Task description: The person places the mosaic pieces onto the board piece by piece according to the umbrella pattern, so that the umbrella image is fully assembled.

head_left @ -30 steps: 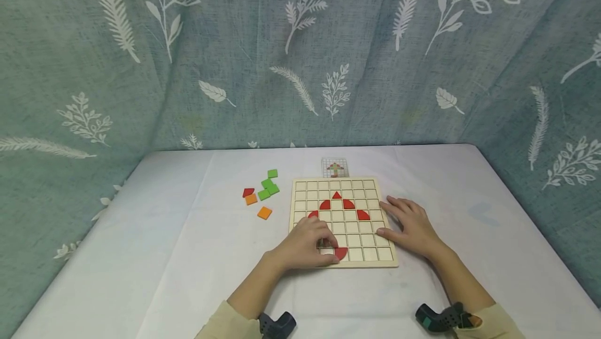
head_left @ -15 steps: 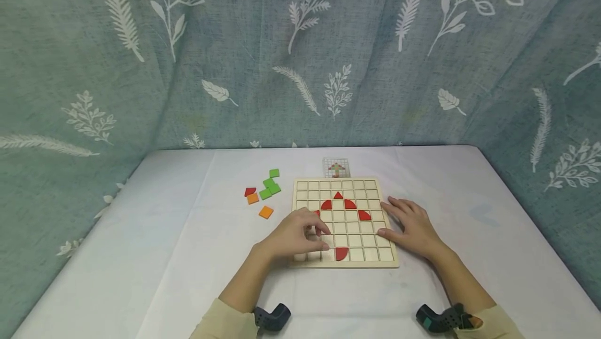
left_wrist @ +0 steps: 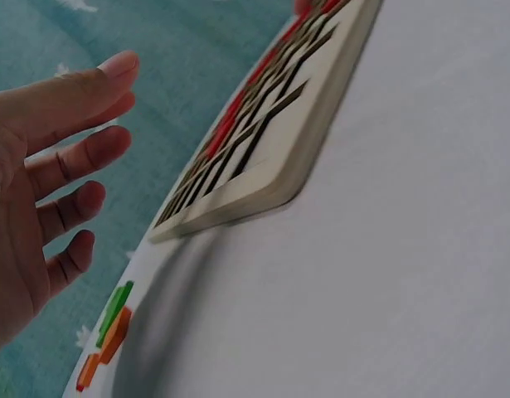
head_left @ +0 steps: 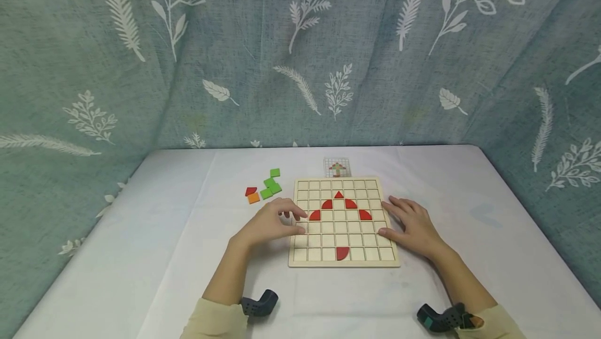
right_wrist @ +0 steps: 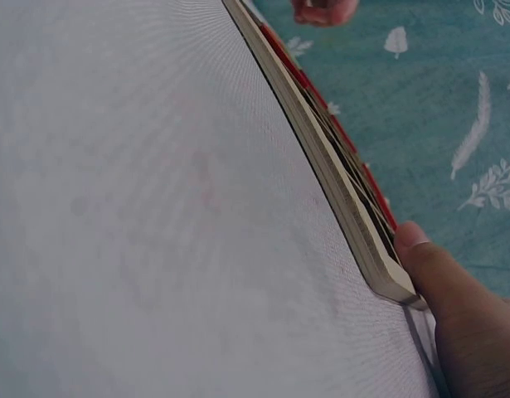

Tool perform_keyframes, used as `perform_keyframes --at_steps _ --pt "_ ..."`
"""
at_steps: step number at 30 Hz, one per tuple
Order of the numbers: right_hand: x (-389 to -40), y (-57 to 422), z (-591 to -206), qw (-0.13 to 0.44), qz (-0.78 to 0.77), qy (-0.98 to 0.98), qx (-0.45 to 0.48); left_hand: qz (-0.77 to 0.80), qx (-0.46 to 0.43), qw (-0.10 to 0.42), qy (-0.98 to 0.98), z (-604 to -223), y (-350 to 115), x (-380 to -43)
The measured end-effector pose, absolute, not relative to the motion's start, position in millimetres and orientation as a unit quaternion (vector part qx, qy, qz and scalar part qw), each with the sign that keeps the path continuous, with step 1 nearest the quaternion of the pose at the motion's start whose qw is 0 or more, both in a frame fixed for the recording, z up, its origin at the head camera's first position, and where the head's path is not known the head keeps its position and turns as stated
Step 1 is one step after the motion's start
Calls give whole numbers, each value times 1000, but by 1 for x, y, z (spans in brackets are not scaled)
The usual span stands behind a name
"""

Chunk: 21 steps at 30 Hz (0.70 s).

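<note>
A wooden grid board (head_left: pixel 371 264) lies on the table, with several red pieces in its cells. A red triangle (head_left: pixel 339 195) tops the pattern, red quarter circles spread below it, and another red quarter circle (head_left: pixel 343 253) sits in the bottom row. My left hand (head_left: pixel 269 221) hovers over the board's left edge, thumb and fingers apart, holding nothing; the left wrist view shows its fingers loosely bent. My right hand (head_left: pixel 414 228) rests along the right edge, fingers extended, with the thumb (right_wrist: pixel 433 261) touching the rim.
Left of the board lie several green squares (head_left: pixel 274 172), a red piece (head_left: pixel 251 191) and an orange square (head_left: pixel 253 198). A second orange square (left_wrist: pixel 115 335) shows in the left wrist view. A small pattern card (head_left: pixel 337 167) lies behind the board, before the curtain (head_left: pixel 253 78).
My left hand has left the bottom-row red quarter circle and moved up and left across the board, now covering one orange square in the head view. The right hand stays put.
</note>
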State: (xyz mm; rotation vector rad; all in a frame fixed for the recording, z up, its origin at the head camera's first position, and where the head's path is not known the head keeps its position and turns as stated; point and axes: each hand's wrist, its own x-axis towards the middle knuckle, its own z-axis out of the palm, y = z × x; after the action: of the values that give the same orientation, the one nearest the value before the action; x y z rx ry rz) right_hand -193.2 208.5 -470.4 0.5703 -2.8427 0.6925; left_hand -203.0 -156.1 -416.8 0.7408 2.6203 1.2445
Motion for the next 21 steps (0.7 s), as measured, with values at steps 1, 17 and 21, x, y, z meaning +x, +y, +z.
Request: perform_keyframes --at_steps 1,17,21 --pt "-193 209 -470 79 232 -951 190 419 240 73 873 -416 -159 -204" --pt "-195 208 -469 78 237 -950 186 457 151 30 876 -405 -216 -220" --pt "-193 207 -469 71 235 -952 182 446 139 29 884 -405 -227 -229"
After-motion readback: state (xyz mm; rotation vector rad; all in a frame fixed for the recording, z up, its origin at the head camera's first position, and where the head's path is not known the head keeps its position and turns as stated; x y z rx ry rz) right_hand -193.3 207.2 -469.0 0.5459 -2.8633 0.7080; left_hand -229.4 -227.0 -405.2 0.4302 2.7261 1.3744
